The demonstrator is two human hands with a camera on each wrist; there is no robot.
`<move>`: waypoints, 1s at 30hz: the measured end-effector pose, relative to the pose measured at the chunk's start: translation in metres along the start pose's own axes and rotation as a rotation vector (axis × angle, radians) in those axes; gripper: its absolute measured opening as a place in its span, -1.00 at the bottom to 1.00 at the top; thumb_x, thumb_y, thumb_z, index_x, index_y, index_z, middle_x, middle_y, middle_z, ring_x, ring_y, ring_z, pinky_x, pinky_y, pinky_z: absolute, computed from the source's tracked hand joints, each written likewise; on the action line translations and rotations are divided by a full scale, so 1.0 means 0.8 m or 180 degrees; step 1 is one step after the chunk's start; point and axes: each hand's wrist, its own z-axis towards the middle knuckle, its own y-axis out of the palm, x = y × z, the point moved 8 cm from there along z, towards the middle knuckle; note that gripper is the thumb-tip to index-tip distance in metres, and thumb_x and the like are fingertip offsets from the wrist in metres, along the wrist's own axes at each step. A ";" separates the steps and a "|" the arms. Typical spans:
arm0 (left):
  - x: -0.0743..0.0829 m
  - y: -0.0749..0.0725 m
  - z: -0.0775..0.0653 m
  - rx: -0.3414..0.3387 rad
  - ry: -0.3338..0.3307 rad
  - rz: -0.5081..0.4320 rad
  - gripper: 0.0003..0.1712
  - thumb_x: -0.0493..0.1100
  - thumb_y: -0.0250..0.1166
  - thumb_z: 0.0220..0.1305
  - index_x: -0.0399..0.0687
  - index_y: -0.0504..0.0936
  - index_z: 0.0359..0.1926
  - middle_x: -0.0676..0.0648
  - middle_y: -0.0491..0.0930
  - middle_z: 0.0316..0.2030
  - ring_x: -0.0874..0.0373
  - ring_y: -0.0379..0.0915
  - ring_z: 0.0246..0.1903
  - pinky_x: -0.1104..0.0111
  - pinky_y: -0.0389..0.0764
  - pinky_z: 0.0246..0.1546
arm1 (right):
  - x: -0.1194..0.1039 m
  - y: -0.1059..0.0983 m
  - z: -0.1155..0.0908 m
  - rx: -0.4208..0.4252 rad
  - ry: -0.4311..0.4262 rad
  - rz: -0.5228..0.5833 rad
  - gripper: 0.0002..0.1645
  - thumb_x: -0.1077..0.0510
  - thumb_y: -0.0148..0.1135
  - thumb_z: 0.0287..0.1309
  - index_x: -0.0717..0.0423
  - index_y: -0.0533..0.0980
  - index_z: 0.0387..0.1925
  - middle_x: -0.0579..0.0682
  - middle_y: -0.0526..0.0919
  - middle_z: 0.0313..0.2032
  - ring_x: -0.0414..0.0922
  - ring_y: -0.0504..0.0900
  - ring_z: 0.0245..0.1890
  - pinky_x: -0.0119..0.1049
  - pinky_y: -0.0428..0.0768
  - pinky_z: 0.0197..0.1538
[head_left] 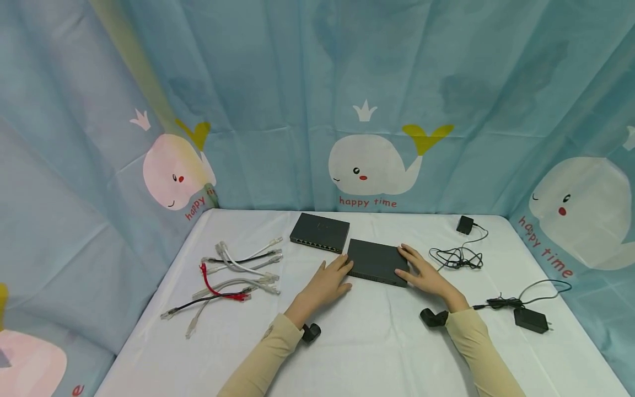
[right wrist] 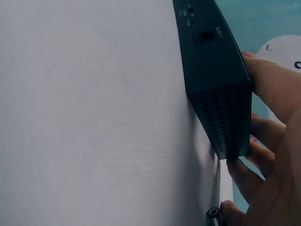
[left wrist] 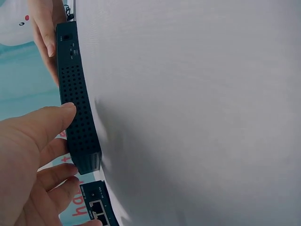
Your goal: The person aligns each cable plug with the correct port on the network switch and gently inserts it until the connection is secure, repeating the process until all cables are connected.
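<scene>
A flat black network switch (head_left: pixel 374 260) lies on the white table with its vented side and power socket facing me. At its left end the fingers of my left hand (head_left: pixel 324 284) touch the edge, the thumb held apart in the head view. My right hand (head_left: pixel 424 274) rests at the other end, thumb at the near corner and fingers along the side. In the right wrist view the power socket (right wrist: pixel 206 36) shows clearly. Behind and to the left is a second black switch (head_left: pixel 319 229), its row of ports towards me.
Loose network cables (head_left: pixel 228 284), white, grey, black and red, lie in a pile on the left. On the right are a small black power adapter (head_left: pixel 464 225) with a coiled cord (head_left: pixel 458 258) and a larger power adapter (head_left: pixel 531 320) nearer me. A whale-print curtain (head_left: pixel 278 154) stands behind.
</scene>
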 end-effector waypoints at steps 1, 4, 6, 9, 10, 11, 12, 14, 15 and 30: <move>0.000 0.000 -0.002 0.0006 0.0013 -0.0004 -0.33 0.09 0.14 0.29 -0.03 0.25 0.35 -0.08 0.09 0.39 0.04 -0.02 0.38 -0.09 0.13 0.26 | -0.001 0.001 0.000 -0.0009 -0.0012 -0.0006 -0.15 -0.05 0.16 0.22 0.15 0.04 0.40 0.23 -0.08 0.41 0.30 -0.05 0.36 0.32 0.11 0.20; 0.000 -0.001 -0.005 -0.0002 0.0057 0.0003 -0.33 0.09 0.14 0.29 -0.04 0.25 0.34 -0.06 0.07 0.40 0.06 -0.04 0.39 -0.10 0.12 0.26 | -0.005 0.002 -0.002 -0.0030 -0.0037 -0.0002 -0.15 -0.04 0.16 0.22 0.15 0.04 0.40 0.23 -0.07 0.41 0.30 -0.05 0.36 0.31 0.10 0.20; 0.001 -0.001 -0.008 -0.0032 0.0075 0.0007 -0.33 0.09 0.14 0.29 -0.03 0.25 0.35 -0.03 0.06 0.40 0.07 -0.04 0.39 -0.10 0.11 0.27 | -0.007 0.002 -0.003 -0.0036 -0.0050 0.0008 -0.15 -0.04 0.16 0.22 0.16 0.05 0.40 0.23 -0.07 0.41 0.30 -0.06 0.36 0.31 0.09 0.21; 0.003 -0.002 -0.011 -0.0106 0.0081 -0.0009 -0.32 0.09 0.13 0.30 -0.03 0.23 0.36 -0.01 0.07 0.40 0.09 -0.05 0.39 -0.09 0.08 0.28 | -0.009 0.003 -0.004 -0.0034 -0.0064 -0.0006 -0.16 -0.04 0.16 0.21 0.17 0.06 0.39 0.23 -0.07 0.41 0.30 -0.05 0.36 0.31 0.09 0.21; 0.003 -0.003 -0.013 -0.0127 0.0079 -0.0023 -0.32 0.09 0.12 0.31 -0.03 0.22 0.36 -0.01 0.07 0.40 0.10 -0.06 0.39 -0.08 0.08 0.28 | -0.009 0.003 -0.004 -0.0031 -0.0069 -0.0017 -0.16 -0.05 0.16 0.21 0.17 0.06 0.39 0.23 -0.06 0.41 0.30 -0.05 0.36 0.31 0.10 0.21; 0.004 -0.003 -0.014 -0.0147 0.0081 -0.0041 -0.32 0.09 0.12 0.31 -0.04 0.22 0.36 -0.02 0.07 0.40 0.10 -0.06 0.39 -0.08 0.07 0.29 | -0.009 0.004 -0.004 -0.0034 -0.0071 -0.0023 -0.16 -0.05 0.16 0.21 0.16 0.06 0.39 0.23 -0.06 0.41 0.29 -0.04 0.36 0.31 0.10 0.21; 0.005 -0.004 -0.015 -0.0167 0.0083 -0.0054 -0.32 0.08 0.12 0.31 -0.04 0.21 0.36 -0.02 0.06 0.40 0.10 -0.06 0.39 -0.08 0.07 0.29 | -0.009 0.004 -0.004 -0.0035 -0.0082 -0.0034 -0.16 -0.05 0.16 0.22 0.17 0.07 0.39 0.23 -0.06 0.41 0.30 -0.04 0.36 0.31 0.11 0.20; 0.006 -0.004 -0.018 -0.0198 0.0099 -0.0055 -0.31 0.08 0.12 0.31 -0.05 0.20 0.37 -0.03 0.06 0.40 0.10 -0.07 0.39 -0.08 0.07 0.29 | -0.009 0.005 -0.005 -0.0042 -0.0098 -0.0036 -0.16 -0.04 0.16 0.21 0.17 0.07 0.39 0.24 -0.06 0.40 0.30 -0.04 0.36 0.32 0.11 0.19; 0.006 -0.004 -0.019 -0.0212 0.0109 -0.0049 -0.31 0.08 0.12 0.31 -0.05 0.20 0.37 -0.03 0.05 0.41 0.10 -0.07 0.40 -0.08 0.07 0.29 | -0.010 0.005 -0.005 -0.0041 -0.0106 -0.0032 -0.16 -0.04 0.16 0.21 0.17 0.07 0.39 0.24 -0.06 0.40 0.30 -0.04 0.35 0.32 0.11 0.19; 0.012 -0.005 -0.037 -0.0335 0.0275 0.0082 -0.28 0.09 0.13 0.30 -0.07 0.17 0.38 -0.08 0.06 0.40 0.08 -0.06 0.39 -0.04 0.12 0.29 | -0.014 0.011 -0.010 -0.0101 -0.0134 0.0051 -0.16 -0.06 0.18 0.20 0.11 0.08 0.39 0.19 -0.07 0.42 0.26 -0.08 0.38 0.31 0.06 0.23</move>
